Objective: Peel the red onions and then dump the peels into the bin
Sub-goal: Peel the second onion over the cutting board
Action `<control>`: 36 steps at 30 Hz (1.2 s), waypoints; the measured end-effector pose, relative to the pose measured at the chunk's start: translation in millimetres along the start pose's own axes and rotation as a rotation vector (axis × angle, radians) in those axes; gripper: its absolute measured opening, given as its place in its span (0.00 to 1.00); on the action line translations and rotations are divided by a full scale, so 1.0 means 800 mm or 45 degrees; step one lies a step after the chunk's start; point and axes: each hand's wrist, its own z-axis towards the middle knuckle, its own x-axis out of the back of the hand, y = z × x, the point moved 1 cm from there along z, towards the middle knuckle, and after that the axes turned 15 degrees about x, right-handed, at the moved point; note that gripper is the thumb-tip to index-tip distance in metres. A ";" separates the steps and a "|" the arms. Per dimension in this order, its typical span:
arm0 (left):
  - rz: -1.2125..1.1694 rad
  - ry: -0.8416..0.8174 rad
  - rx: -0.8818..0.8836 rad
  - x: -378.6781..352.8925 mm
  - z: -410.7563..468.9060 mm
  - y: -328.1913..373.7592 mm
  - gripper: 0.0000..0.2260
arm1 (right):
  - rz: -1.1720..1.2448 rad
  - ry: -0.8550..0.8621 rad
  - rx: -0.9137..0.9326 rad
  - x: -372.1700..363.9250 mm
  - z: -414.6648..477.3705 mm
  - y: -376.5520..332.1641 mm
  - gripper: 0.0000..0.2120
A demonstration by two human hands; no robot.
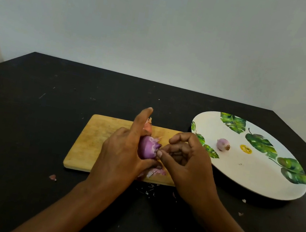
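dark table (26, 115), left hand (122, 151) grip curled round red onion (147, 149), forefinger raised, right hand (189, 162) grip pinching its end

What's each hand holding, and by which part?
Left hand grips the red onion round its body, index finger straight. Right hand pinches the same onion at its right end, apparently the skin there.

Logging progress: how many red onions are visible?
2: one purple peeled onion held by the left hand above the wooden cutting board, one small pale onion on the leaf-printed white plate. Others may be hidden.
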 end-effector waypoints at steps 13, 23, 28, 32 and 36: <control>0.007 0.141 -0.169 0.000 0.003 0.002 0.39 | 0.198 -0.090 -0.292 -0.002 0.002 -0.006 0.10; 0.393 0.307 -0.361 0.011 0.005 -0.006 0.35 | 0.464 -0.111 -0.332 0.006 0.001 -0.019 0.08; -0.160 0.210 0.081 0.028 0.018 -0.008 0.43 | 0.464 0.084 -0.216 0.012 0.003 -0.014 0.12; -0.637 0.071 0.211 0.027 0.017 -0.001 0.44 | 0.169 0.174 -0.114 0.015 0.004 0.002 0.15; -0.796 -0.020 0.297 0.023 0.015 0.002 0.42 | 0.069 0.011 0.010 0.007 0.003 0.004 0.21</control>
